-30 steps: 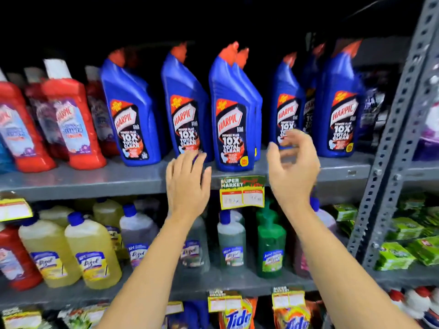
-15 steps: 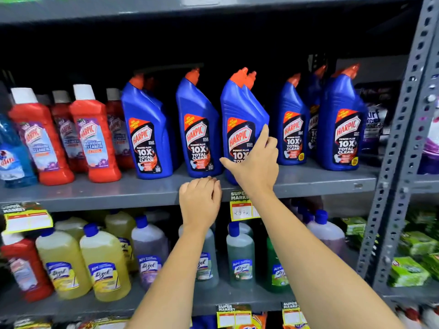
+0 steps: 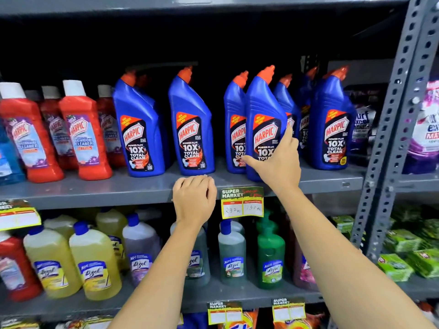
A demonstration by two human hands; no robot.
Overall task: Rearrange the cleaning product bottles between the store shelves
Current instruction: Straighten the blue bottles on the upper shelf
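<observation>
Several blue Harpic bottles with orange caps stand in a row on the grey middle shelf point(image 3: 95, 191). My right hand point(image 3: 276, 162) grips the lower body of one blue Harpic bottle point(image 3: 262, 115) at the shelf's front edge, thumb on its left side and fingers round its right. Another blue bottle point(image 3: 234, 124) stands just behind it on the left. My left hand point(image 3: 193, 200) rests with curled fingers on the shelf's front lip, right below a further blue Harpic bottle point(image 3: 190, 129), and holds nothing.
Red Harpic bathroom cleaner bottles point(image 3: 83, 134) fill the shelf's left part. The shelf below holds yellow Lizol bottles point(image 3: 93, 262), greyish ones and a green bottle point(image 3: 270, 255). A price tag point(image 3: 242, 203) hangs from the lip. A perforated grey upright point(image 3: 392, 119) borders the right; detergent packs lie beyond it.
My right hand went from open in front of the bottles to gripping one blue Harpic bottle, which now stands further right. My left hand curled onto the shelf lip. The view tilted up.
</observation>
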